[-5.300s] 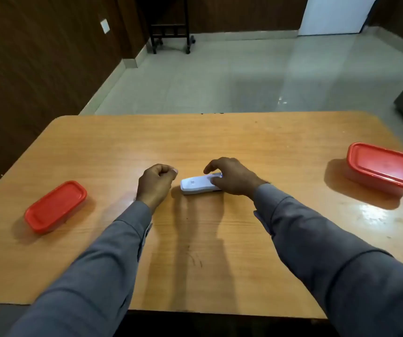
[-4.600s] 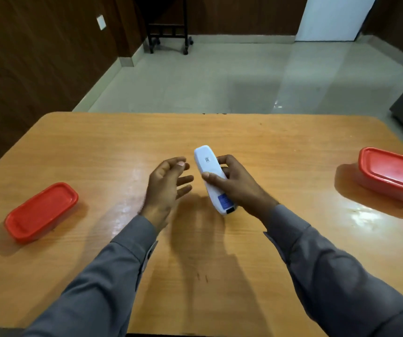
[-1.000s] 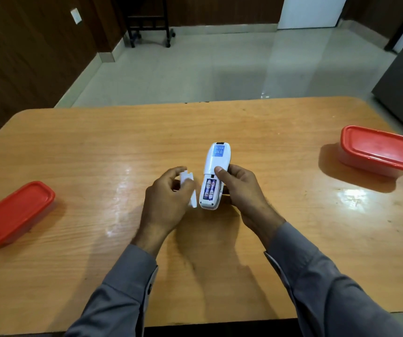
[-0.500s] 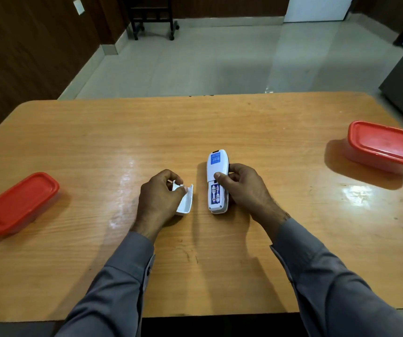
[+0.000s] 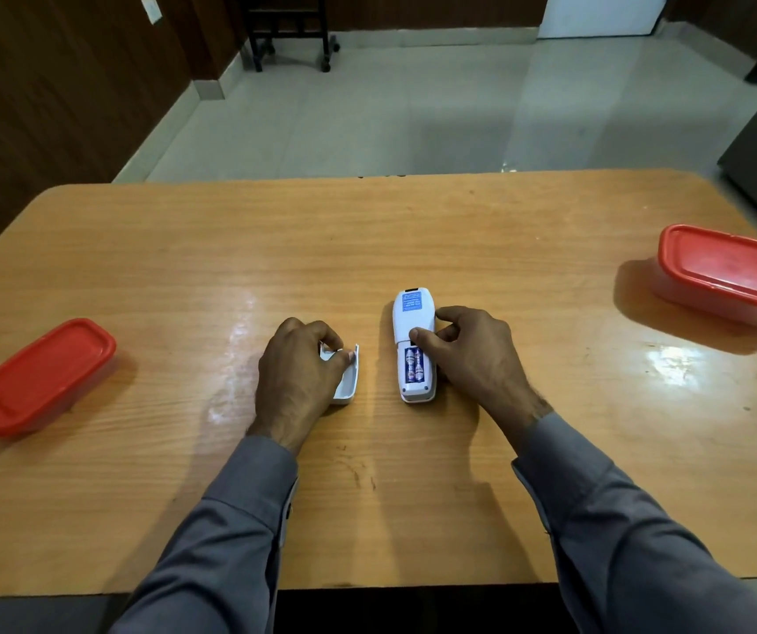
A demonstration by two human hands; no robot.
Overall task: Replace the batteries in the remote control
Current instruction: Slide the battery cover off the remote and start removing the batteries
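Your right hand [image 5: 472, 354] grip pinches remote [image 5: 413, 345], now down on bench [image 5: 413, 231]; left hand [image 5: 296, 372] grips cover [image 5: 349, 375], just left of remote. Batteries [image 5: 414, 364] exposed; removal next.

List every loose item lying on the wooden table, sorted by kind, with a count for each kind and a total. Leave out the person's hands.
Red-lidded plastic containers: 2, one at the left, one at the right
White remote control with open battery bay: 1
White detached battery cover: 1
Batteries seated in the remote: 2
Total: 6
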